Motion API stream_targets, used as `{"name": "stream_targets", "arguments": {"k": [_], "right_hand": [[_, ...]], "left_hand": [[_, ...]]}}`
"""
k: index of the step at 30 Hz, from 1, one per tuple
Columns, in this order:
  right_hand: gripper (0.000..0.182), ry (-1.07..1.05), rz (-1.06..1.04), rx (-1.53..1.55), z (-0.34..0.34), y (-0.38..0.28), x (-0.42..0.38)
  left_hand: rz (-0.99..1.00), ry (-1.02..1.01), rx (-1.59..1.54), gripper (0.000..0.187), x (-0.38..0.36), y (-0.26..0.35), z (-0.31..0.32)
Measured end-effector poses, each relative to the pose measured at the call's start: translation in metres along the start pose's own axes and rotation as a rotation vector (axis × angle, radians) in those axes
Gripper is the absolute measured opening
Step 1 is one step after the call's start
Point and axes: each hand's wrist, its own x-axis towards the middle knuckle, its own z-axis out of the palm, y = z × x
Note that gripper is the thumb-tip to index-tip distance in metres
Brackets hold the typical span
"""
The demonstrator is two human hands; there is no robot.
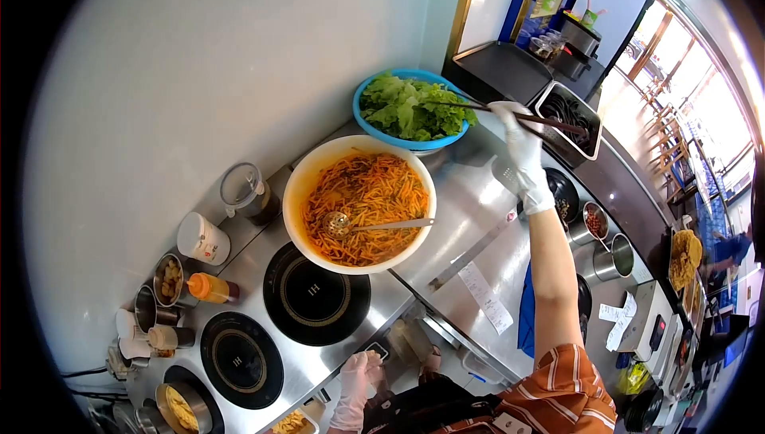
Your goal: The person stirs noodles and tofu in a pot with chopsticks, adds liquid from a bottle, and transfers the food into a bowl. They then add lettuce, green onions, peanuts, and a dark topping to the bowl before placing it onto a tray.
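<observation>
My right hand point(516, 147), in a white glove, reaches out and grips a pair of long dark chopsticks point(558, 124). Their thin ends point left over the green lettuce point(406, 107) in a blue basin point(363, 121). Below the basin stands a big cream bowl point(293, 219) of shredded carrot mix point(362, 187), with a slotted spoon point(390, 225) lying on top. My left hand point(358, 382), also gloved, is low near the counter's front edge, its fingers curled together and nothing visible in them.
Two round black induction hobs point(317, 294) point(241, 360) are set in the steel counter. Jars, a sauce bottle point(213, 288) and small pots line the wall. A metal tray of dark strips point(570, 119) stands beyond my right hand. Receipt paper point(484, 297) lies on the counter.
</observation>
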Motion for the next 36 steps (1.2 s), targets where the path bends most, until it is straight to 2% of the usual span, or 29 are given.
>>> {"name": "stream_targets", "arguments": {"k": [2,5,6,7,8,12,22,28,30,31,32,34,36], "right_hand": [[0.014,-0.092,0.078,0.023,0.009,0.039,-0.001],[0.015,-0.060,0.033,-0.077,0.013,0.062,0.003],[0.016,-0.021,0.044,-0.096,0.016,0.059,0.007],[0.019,0.064,-0.046,-0.165,0.015,0.055,0.011],[0.017,0.072,0.143,-0.162,0.008,0.050,0.014],[0.025,0.248,0.164,0.158,-0.004,0.043,0.031],[0.024,0.392,0.130,0.270,-0.051,-0.004,0.021],[0.025,0.464,0.172,0.197,-0.149,-0.092,-0.073],[0.025,0.603,0.349,0.212,-0.186,-0.136,-0.122],[0.025,0.560,0.163,0.176,-0.214,-0.135,-0.150],[0.024,0.596,0.228,0.022,-0.240,-0.149,-0.182],[0.023,0.676,0.190,0.100,-0.255,-0.200,-0.231],[0.023,0.809,0.241,-0.039,-0.276,-0.236,-0.281]], "left_hand": [[0.002,-0.009,0.005,0.028,0.000,0.001,0.001],[0.012,-0.014,0.014,0.028,-0.004,0.004,0.003],[0.017,-0.012,0.015,0.028,-0.006,0.004,0.003],[0.017,-0.009,0.014,0.028,-0.007,0.003,0.001],[0.013,-0.008,0.001,0.028,-0.007,0.000,-0.001],[-0.013,0.018,-0.031,0.027,-0.010,-0.008,-0.006],[-0.015,-0.003,-0.015,0.028,-0.024,-0.007,-0.003],[0.035,-0.156,0.118,0.030,-0.022,-0.011,0.001],[0.018,-0.157,0.124,0.033,-0.029,-0.004,0.010],[-0.006,-0.176,0.168,0.034,-0.027,-0.004,0.013],[-0.018,-0.214,0.209,0.034,-0.027,-0.004,0.018],[-0.035,-0.278,0.264,0.034,-0.028,-0.006,0.024],[-0.029,-0.344,0.319,0.033,-0.024,-0.009,0.030]]}}
